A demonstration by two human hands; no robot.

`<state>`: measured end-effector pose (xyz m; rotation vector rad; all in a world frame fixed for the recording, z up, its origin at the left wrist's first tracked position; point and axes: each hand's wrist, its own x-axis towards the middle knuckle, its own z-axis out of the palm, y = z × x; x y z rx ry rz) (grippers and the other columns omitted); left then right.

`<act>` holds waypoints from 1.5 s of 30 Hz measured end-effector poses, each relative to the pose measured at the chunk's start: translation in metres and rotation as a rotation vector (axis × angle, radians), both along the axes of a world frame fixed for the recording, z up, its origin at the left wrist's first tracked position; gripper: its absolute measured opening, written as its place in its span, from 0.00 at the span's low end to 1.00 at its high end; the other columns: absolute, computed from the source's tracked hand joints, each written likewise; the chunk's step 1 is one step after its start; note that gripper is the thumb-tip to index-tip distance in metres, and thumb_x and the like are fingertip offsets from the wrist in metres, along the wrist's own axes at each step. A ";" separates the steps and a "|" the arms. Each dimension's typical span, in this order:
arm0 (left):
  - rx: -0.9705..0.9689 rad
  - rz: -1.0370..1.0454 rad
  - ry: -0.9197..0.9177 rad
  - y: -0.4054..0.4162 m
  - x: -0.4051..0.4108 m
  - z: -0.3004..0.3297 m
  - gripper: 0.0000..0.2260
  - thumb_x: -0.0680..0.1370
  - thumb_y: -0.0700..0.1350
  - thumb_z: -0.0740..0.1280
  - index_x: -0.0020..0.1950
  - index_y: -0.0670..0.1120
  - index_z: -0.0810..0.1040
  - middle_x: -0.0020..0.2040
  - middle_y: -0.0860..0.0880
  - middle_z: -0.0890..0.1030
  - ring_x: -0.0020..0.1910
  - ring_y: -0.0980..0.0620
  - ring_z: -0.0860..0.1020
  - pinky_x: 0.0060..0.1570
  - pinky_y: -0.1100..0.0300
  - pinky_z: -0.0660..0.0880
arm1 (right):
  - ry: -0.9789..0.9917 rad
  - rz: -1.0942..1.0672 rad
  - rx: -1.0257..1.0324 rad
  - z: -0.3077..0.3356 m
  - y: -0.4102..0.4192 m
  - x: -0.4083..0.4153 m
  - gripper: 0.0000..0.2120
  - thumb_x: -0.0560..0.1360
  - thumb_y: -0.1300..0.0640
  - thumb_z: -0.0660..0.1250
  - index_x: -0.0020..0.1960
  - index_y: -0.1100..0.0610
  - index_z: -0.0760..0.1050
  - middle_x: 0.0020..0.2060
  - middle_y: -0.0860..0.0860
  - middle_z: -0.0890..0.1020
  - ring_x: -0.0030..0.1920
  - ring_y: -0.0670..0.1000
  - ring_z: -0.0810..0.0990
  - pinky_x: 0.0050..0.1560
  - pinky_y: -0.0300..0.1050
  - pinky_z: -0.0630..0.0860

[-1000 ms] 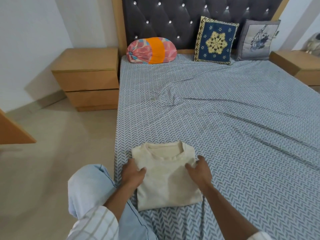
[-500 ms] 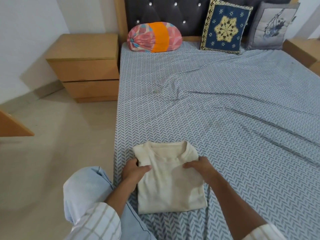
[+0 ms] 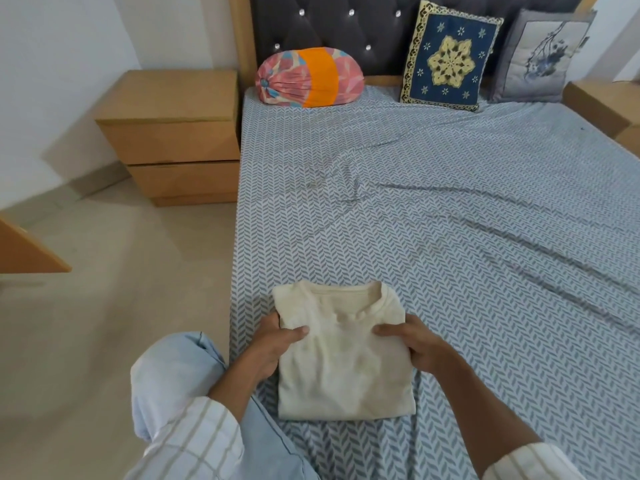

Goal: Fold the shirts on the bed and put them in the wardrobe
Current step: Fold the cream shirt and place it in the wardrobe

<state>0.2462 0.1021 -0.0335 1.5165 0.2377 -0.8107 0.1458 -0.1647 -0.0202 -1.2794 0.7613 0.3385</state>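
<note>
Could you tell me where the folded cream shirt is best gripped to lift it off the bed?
Take the folded cream shirt by its two side edges, one hand from each side, thumbs on top just below the collar. It lies flat as a neat rectangle, so an even grip probably keeps the folds. The left hand and right hand already grip there.

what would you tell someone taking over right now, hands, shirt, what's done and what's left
Left hand grips the left side of the cream shirt, thumb on top.
Right hand grips its right side.
The shirt lies folded, collar away from the person, at the near edge of the bed.
Done: folding of this shirt.
Left: lift it and put it in the wardrobe, which is not in view.
</note>
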 end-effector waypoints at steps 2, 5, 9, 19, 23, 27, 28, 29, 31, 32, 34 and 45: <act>-0.019 -0.017 0.012 0.000 -0.006 0.007 0.25 0.74 0.35 0.74 0.69 0.43 0.73 0.58 0.47 0.83 0.53 0.47 0.83 0.51 0.47 0.81 | -0.026 0.030 0.018 0.007 0.001 -0.004 0.26 0.64 0.64 0.80 0.61 0.63 0.79 0.54 0.63 0.84 0.54 0.65 0.83 0.57 0.69 0.77; -0.053 -0.049 -0.009 0.002 -0.009 0.022 0.27 0.74 0.33 0.73 0.71 0.47 0.70 0.62 0.46 0.80 0.57 0.43 0.81 0.51 0.42 0.80 | -0.076 0.061 0.043 0.019 0.002 -0.006 0.29 0.64 0.63 0.81 0.63 0.62 0.77 0.56 0.62 0.83 0.56 0.65 0.82 0.58 0.69 0.76; -0.103 -0.090 -0.117 0.015 -0.011 0.055 0.33 0.71 0.29 0.74 0.72 0.49 0.68 0.63 0.44 0.79 0.59 0.41 0.80 0.52 0.39 0.79 | -0.167 0.117 0.071 0.046 0.013 -0.011 0.25 0.68 0.66 0.76 0.64 0.59 0.77 0.57 0.61 0.83 0.57 0.64 0.82 0.60 0.68 0.76; -0.154 0.094 -0.228 0.109 -0.027 0.157 0.16 0.74 0.33 0.72 0.60 0.45 0.77 0.50 0.45 0.86 0.45 0.46 0.85 0.39 0.51 0.82 | -0.380 0.275 0.080 0.126 0.083 0.028 0.22 0.70 0.61 0.73 0.64 0.61 0.77 0.57 0.61 0.83 0.57 0.61 0.82 0.59 0.60 0.78; -0.178 0.244 -0.230 0.164 -0.039 0.175 0.21 0.72 0.35 0.73 0.65 0.42 0.76 0.57 0.42 0.84 0.53 0.42 0.84 0.47 0.47 0.82 | -0.455 0.361 0.093 0.151 0.134 0.049 0.22 0.70 0.62 0.73 0.63 0.58 0.77 0.56 0.58 0.84 0.55 0.59 0.84 0.53 0.55 0.82; -0.219 0.339 -0.266 0.204 -0.045 0.184 0.28 0.68 0.37 0.74 0.67 0.43 0.74 0.58 0.42 0.84 0.53 0.41 0.83 0.44 0.49 0.82 | -0.466 0.442 0.105 0.163 0.176 0.066 0.19 0.72 0.63 0.72 0.63 0.57 0.77 0.56 0.57 0.84 0.55 0.58 0.84 0.51 0.54 0.82; -0.223 0.351 -0.274 0.214 -0.045 0.184 0.28 0.68 0.37 0.74 0.68 0.43 0.74 0.58 0.42 0.83 0.53 0.41 0.83 0.44 0.48 0.82 | -0.461 0.456 0.107 0.164 0.186 0.072 0.19 0.73 0.63 0.72 0.63 0.58 0.76 0.56 0.57 0.84 0.55 0.58 0.84 0.50 0.53 0.82; -0.226 0.364 -0.278 0.222 -0.046 0.184 0.28 0.68 0.37 0.74 0.68 0.44 0.74 0.58 0.42 0.83 0.53 0.41 0.83 0.45 0.48 0.82 | -0.455 0.467 0.106 0.165 0.196 0.077 0.19 0.74 0.64 0.71 0.64 0.58 0.76 0.55 0.57 0.85 0.54 0.57 0.84 0.49 0.53 0.83; -0.228 0.402 -0.281 0.240 -0.043 0.180 0.25 0.71 0.36 0.72 0.67 0.46 0.75 0.58 0.42 0.83 0.54 0.41 0.83 0.48 0.46 0.82 | -0.430 0.489 0.094 0.164 0.218 0.091 0.19 0.75 0.64 0.71 0.65 0.57 0.75 0.55 0.56 0.85 0.54 0.57 0.84 0.50 0.54 0.83; -0.226 0.417 -0.284 0.246 -0.040 0.177 0.23 0.73 0.35 0.71 0.67 0.47 0.75 0.58 0.43 0.84 0.54 0.41 0.83 0.48 0.45 0.82 | -0.412 0.494 0.086 0.163 0.226 0.096 0.20 0.75 0.63 0.72 0.65 0.57 0.74 0.55 0.56 0.85 0.55 0.57 0.84 0.52 0.55 0.82; -0.219 0.445 -0.282 0.258 -0.033 0.172 0.19 0.78 0.34 0.67 0.66 0.48 0.75 0.55 0.44 0.85 0.51 0.43 0.84 0.45 0.47 0.82 | -0.375 0.504 0.074 0.161 0.242 0.108 0.19 0.74 0.63 0.72 0.64 0.55 0.75 0.55 0.55 0.85 0.55 0.57 0.84 0.56 0.58 0.81; -0.175 0.455 -0.169 0.338 0.095 0.130 0.15 0.81 0.35 0.62 0.64 0.52 0.76 0.57 0.46 0.84 0.53 0.44 0.84 0.48 0.47 0.82 | -0.178 0.480 0.015 0.127 0.319 0.232 0.13 0.76 0.63 0.71 0.60 0.57 0.78 0.52 0.56 0.86 0.53 0.58 0.85 0.56 0.58 0.80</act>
